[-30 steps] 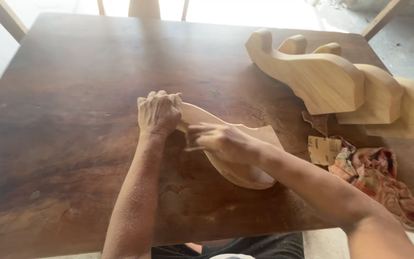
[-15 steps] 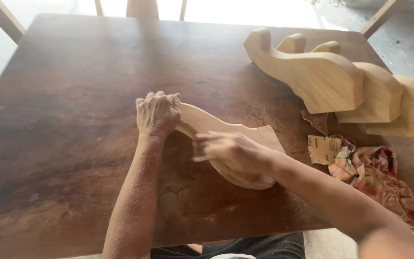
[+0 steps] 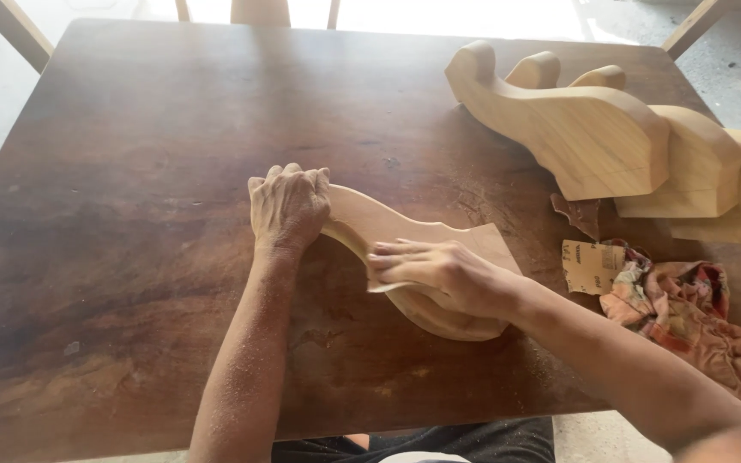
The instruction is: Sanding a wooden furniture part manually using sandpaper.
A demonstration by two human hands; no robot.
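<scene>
Right hand (image 3: 443, 276) had slid from the narrow neck of the curved wooden piece (image 3: 422, 236) toward its rounded belly at 5 o'clock, fingers flat, grip pressing a small sheet of sandpaper (image 3: 388, 285) against the near edge; judged a sanding stroke in progress along that edge. Left hand (image 3: 289, 206) stayed clenched over the piece's tip at 10 o'clock, pinning it to the surface (image 3: 130, 214). Piece itself had not shifted. At 3 o'clock lay a spare sandpaper square (image 3: 590, 266) touching a crumpled rag (image 3: 688, 317); at 1 o'clock, three stacked carved pieces (image 3: 593, 129), higher in view than before.
</scene>
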